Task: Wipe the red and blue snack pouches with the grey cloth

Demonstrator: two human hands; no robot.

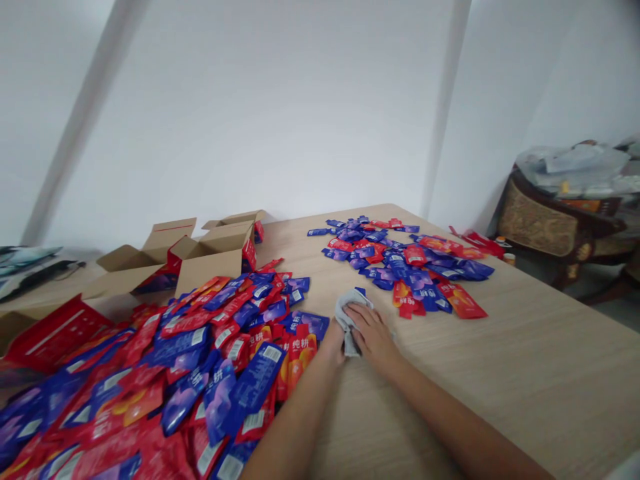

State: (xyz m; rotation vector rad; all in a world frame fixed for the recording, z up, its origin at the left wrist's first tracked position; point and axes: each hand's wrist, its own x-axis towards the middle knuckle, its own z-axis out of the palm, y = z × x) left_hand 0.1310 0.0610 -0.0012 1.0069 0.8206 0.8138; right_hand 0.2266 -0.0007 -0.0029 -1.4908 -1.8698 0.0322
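A light grey cloth (345,307) is bunched between my two hands above the wooden table (500,373). My right hand (370,330) presses on the cloth from the right, its fingers bent over it. On the other side my left hand (336,341) is closed at the cloth, with its fingers mostly hidden behind it. A small blue edge (361,291) shows at the cloth's top, seemingly part of a pouch; the rest is covered. To the left lies a large heap of red and blue pouches (255,377), close to my left forearm. Beyond my hands is a smaller spread of similar pouches (400,260).
Several open cardboard boxes (213,263) stand at the left behind the large heap. A white wall (280,107) rises behind the table. At the right, past the table's edge, is a patterned wooden chair (535,213) with plastic bags (575,167) piled on it.
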